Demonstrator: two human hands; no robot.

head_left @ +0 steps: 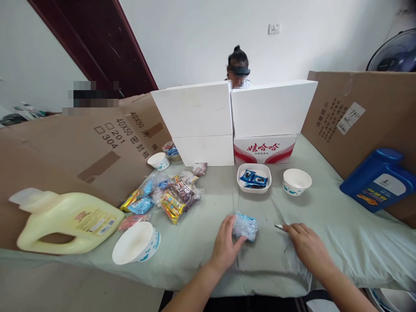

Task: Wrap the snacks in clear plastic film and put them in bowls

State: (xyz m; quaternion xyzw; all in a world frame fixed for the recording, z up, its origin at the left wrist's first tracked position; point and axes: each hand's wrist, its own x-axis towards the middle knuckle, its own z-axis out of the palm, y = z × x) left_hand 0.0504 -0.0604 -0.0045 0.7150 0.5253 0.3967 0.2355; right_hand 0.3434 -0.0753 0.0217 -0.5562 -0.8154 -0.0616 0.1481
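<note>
My left hand (226,242) grips the left side of a small bubble-wrapped bundle (246,226) with blue showing through, resting on the cloth near the table's front. To the right, my right hand (303,242) is closed around a slim tool (278,226). Only its short whitish and dark end sticks out toward the bundle, too small to name for certain. Behind the bundle stands a square white dish (240,187) holding several blue packets (259,180). A white paper bowl (297,181) with blue print is beside that dish.
Bagged snacks (180,197) lie left of centre, near a tilted paper bowl (136,245) and a yellow jug (69,221). White boxes (201,115) form a back wall. Cardboard panels (357,117) flank the table. At right leans a blue bottle (380,180). A person (238,65) sits behind the boxes.
</note>
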